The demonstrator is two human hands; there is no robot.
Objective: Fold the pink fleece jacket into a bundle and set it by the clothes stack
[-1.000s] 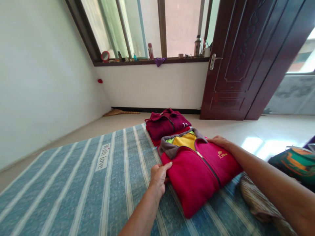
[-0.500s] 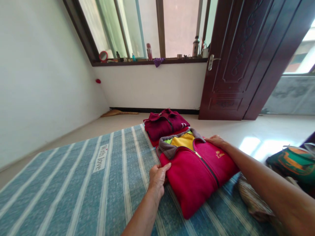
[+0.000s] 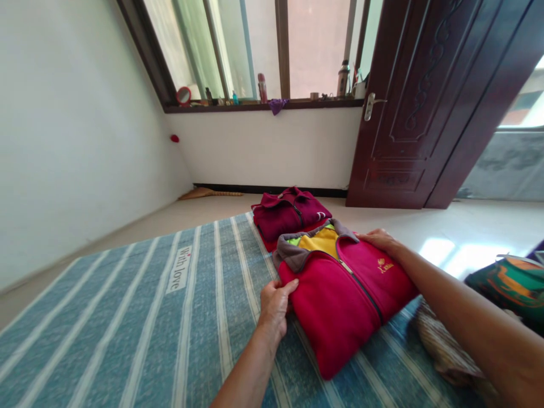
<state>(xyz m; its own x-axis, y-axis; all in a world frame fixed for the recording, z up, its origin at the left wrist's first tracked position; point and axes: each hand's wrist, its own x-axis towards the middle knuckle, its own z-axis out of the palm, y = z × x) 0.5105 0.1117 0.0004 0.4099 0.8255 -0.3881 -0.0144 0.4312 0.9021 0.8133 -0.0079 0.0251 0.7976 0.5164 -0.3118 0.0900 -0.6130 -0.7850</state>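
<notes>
A folded red zip jacket with a grey collar and yellow lining lies in front of me on the striped bedspread. My left hand grips its left edge, thumb on top and fingers tucked underneath. At the far right edge, by the collar, my right hand holds the jacket, its fingertips partly hidden. Just beyond the collar sits a folded maroon jacket on top of some bright red cloth.
A brown patterned cloth and a green-and-orange bag are at the right. Bottles and small items line the window sill. A dark red door stands at the back right, and a broom lies on the floor.
The whole view has shifted slightly, so things appear a little further right. Both hands keep the same hold on the red jacket, which has barely moved on the bed.
</notes>
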